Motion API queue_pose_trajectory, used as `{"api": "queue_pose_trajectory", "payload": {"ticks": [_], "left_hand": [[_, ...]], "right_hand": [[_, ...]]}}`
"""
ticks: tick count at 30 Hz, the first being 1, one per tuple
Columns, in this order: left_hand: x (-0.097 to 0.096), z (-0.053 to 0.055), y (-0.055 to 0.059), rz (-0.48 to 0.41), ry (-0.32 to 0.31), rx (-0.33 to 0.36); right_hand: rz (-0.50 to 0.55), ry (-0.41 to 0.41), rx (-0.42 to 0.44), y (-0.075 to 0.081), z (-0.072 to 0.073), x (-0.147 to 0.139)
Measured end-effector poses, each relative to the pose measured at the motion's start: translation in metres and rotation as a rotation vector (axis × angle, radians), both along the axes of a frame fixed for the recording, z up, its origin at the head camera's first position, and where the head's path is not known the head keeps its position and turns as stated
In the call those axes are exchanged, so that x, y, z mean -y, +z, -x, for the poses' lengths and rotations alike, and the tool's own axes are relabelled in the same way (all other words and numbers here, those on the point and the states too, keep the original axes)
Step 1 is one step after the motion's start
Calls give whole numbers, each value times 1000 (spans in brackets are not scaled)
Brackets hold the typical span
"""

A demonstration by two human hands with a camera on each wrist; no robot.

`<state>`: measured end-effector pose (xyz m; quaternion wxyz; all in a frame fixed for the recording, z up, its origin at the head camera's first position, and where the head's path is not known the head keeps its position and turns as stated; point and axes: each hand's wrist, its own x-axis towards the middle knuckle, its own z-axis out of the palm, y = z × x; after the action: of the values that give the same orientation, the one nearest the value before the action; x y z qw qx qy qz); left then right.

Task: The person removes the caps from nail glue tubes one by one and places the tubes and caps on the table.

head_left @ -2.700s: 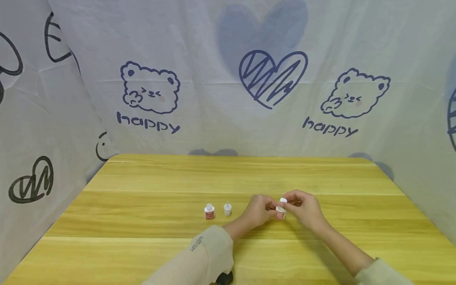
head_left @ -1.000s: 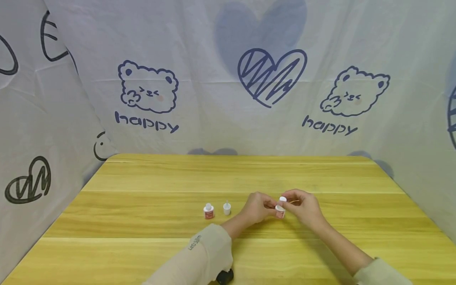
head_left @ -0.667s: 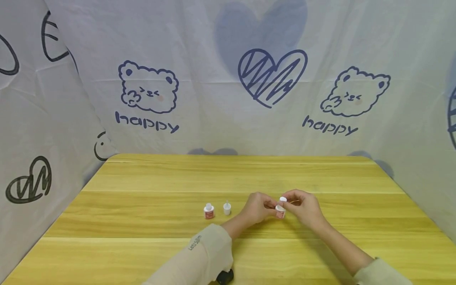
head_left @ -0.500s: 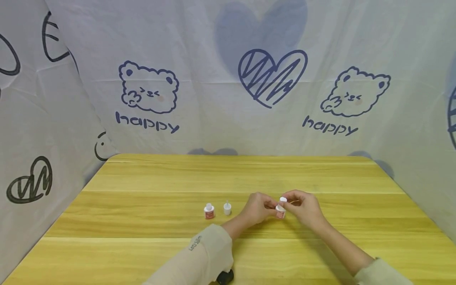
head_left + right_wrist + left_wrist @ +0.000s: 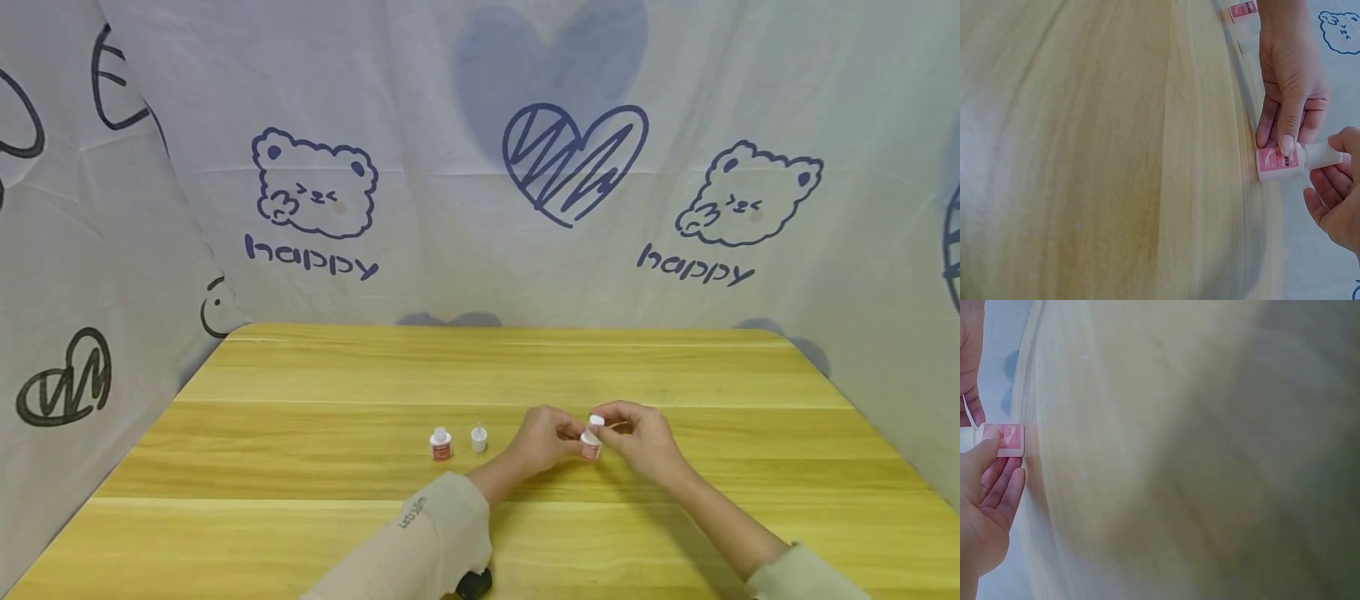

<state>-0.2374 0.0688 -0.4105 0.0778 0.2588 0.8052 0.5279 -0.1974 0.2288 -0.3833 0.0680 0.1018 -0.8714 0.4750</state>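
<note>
My left hand (image 5: 543,437) grips a small white bottle (image 5: 591,451) with a pink label, its thumb pressed over the label in the right wrist view. The bottle stands upright, its base close to the table. My right hand (image 5: 641,437) pinches the white tapered cap (image 5: 1322,156) at the bottle's top between thumb and fingers. To the left of my hands, a matching bottle (image 5: 441,447) stands without its cap, a white nozzle showing. Beside that one, a white cap (image 5: 478,440) rests upside down with a thin stem pointing up.
The wooden table (image 5: 300,467) spreads around the hands, with a white printed curtain (image 5: 435,167) behind its far edge and more curtain at both sides. A dark object (image 5: 474,583) shows under the left sleeve (image 5: 442,525) near the front.
Both hands keep hold of the bottle and its cap in the same spot. Only the right fingertips and cap shift very slightly; the other bottle and cap stay put.
</note>
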Motion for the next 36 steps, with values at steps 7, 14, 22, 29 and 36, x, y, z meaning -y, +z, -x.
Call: {"api": "queue_pose_trajectory", "payload": {"ticks": [7,14,22,29,36], "left_hand": [[-1,1,-2,0,-3,-20],[-1,1,-2,-1,-2,-10],[0,0,1,11,-5,-34],[1,0,2,1,-16,-45],[0,0,1,-12,-13,-36]], "right_hand": [[11,-58,-7,-2,2,1],[5,-82,-28,-3,2,2],[-14,-58,-19,1,1,3],[-16,-16,-7,2,1,2],[-17,15,-8,2,0,1]]}}
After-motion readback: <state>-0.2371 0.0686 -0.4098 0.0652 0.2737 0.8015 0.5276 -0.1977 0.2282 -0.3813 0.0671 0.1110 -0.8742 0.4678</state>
